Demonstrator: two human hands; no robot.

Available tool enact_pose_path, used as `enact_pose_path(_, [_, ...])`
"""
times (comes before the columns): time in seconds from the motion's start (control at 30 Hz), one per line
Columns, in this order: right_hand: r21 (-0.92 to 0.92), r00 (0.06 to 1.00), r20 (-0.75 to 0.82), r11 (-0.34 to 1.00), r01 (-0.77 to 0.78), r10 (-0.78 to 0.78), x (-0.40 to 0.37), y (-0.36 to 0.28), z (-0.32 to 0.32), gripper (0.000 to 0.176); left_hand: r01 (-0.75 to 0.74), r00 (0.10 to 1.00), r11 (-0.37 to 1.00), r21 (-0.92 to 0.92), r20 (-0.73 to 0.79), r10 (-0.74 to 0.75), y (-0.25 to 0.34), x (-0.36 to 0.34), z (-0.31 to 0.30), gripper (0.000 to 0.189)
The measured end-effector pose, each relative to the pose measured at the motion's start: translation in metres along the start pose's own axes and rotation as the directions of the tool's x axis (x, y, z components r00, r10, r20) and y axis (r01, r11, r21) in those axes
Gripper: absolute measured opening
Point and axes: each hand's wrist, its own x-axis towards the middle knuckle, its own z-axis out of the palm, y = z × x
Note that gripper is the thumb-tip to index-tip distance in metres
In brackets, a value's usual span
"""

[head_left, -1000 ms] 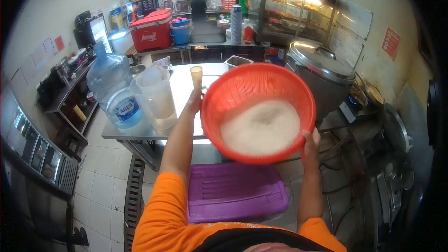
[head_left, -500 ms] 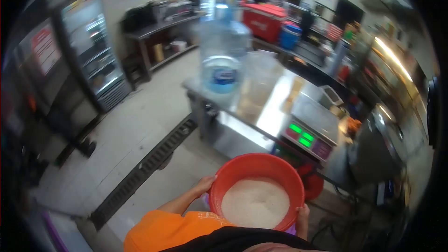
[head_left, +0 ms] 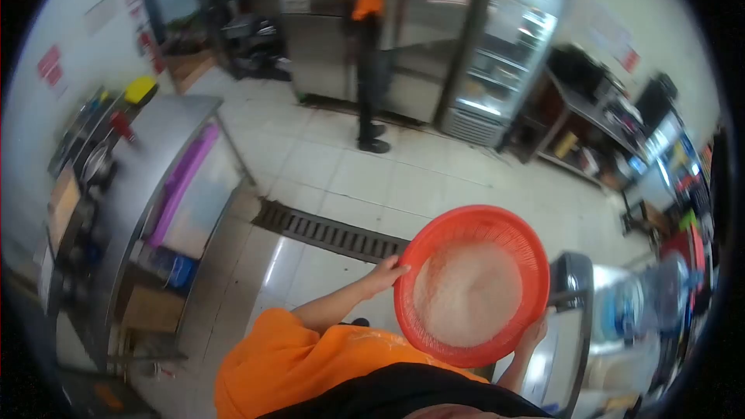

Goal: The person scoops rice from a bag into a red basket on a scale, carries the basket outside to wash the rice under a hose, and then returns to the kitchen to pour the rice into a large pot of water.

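I carry a round red plastic colander (head_left: 508, 233) with both hands, and it holds a mound of white rice (head_left: 466, 293). My left hand (head_left: 386, 271) grips its left rim. My right hand (head_left: 534, 334) grips the lower right rim, mostly hidden behind the colander. The colander is tilted toward me, above the tiled floor and a steel table edge.
A floor drain grate (head_left: 334, 233) crosses the tiles ahead. A steel counter (head_left: 147, 163) with a purple lid stands at the left. Another person in orange (head_left: 371, 46) stands by tall steel refrigerators (head_left: 497, 39). A steel table with a water jug (head_left: 660, 295) is at the right.
I have turned left, away from the table with the scale and water jug. The colander stays in both hands and now faces the drain, refrigerators and another person.
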Motion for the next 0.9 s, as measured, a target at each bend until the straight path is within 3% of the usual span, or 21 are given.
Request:
enact_pose_path(0.1, [0.190, 0.986, 0.146, 0.980, 0.055, -0.084, 0.026, -0.057, 0.109, 0.051, -0.091, 0.974, 0.986, -0.139, -0.220, 0.059, 0.008, 0.018, -0.065, 0.033])
enact_pose_path(0.17, [-0.048, 0.954, 0.086, 0.955, 0.292, -0.287, 0.047, -0.064, 0.180, 0.049, -0.107, 0.945, 0.980, -0.168, -0.323, 0.048, 0.019, 0.032, -0.108, 0.035])
enact_pose_path(0.2, [-0.077, 0.927, 0.147, 0.930, 0.359, -0.345, 0.061, -0.067, 0.214, 0.047, -0.070, 0.913, 0.984, -0.164, -0.409, -0.003, 0.024, 0.039, -0.128, 0.035])
enact_pose_path(0.3, [0.029, 0.896, 0.273, 0.934, 0.356, -0.350, 0.086, -0.086, 0.311, 0.047, -0.077, 0.817, 0.985, -0.157, -0.575, -0.028, 0.019, 0.056, -0.181, 0.038])
enact_pose_path(0.37, [0.078, 0.859, 0.357, 0.928, 0.364, -0.367, 0.098, -0.091, 0.384, 0.048, -0.066, 0.767, 0.959, -0.274, -0.629, -0.127, 0.029, 0.060, -0.222, 0.041])
enact_pose_path(0.4, [0.065, 0.821, 0.423, 0.917, 0.394, -0.383, 0.103, -0.094, 0.416, 0.047, -0.150, 0.704, 0.965, -0.215, -0.709, -0.048, 0.028, 0.066, -0.237, 0.044])
enact_pose_path(0.5, [0.173, 0.754, 0.465, 0.883, 0.436, -0.463, 0.126, -0.142, 0.525, 0.047, -0.070, 0.669, 0.958, -0.279, -0.725, -0.162, 0.050, 0.073, -0.267, 0.045])
enact_pose_path(0.53, [0.176, 0.669, 0.560, 0.860, 0.480, -0.488, 0.138, -0.152, 0.562, 0.047, -0.044, 0.653, 0.947, -0.317, -0.727, -0.213, 0.062, 0.075, -0.275, 0.046])
enact_pose_path(0.57, [0.175, 0.573, 0.649, 0.832, 0.527, -0.500, 0.146, -0.163, 0.596, 0.046, -0.119, 0.655, 0.945, -0.304, -0.739, -0.155, 0.071, 0.076, -0.280, 0.048])
enact_pose_path(0.63, [0.253, 0.496, 0.685, 0.812, 0.525, -0.534, 0.149, -0.195, 0.661, 0.046, -0.149, 0.542, 0.922, -0.357, -0.809, -0.226, 0.094, 0.082, -0.291, 0.048])
enact_pose_path(0.67, [0.300, 0.437, 0.707, 0.795, 0.526, -0.556, 0.149, -0.210, 0.687, 0.045, -0.157, 0.528, 0.912, -0.378, -0.813, -0.246, 0.096, 0.085, -0.300, 0.048])
enact_pose_path(0.77, [0.338, 0.344, 0.760, 0.788, 0.515, -0.551, 0.137, -0.253, 0.759, 0.042, -0.196, 0.478, 0.909, -0.367, -0.846, -0.238, 0.099, 0.101, -0.330, 0.048])
enact_pose_path(0.9, [0.310, 0.297, 0.783, 0.757, 0.576, -0.547, 0.137, -0.269, 0.874, 0.041, -0.315, 0.328, 0.894, -0.319, -0.921, -0.213, 0.117, 0.148, -0.412, 0.043])
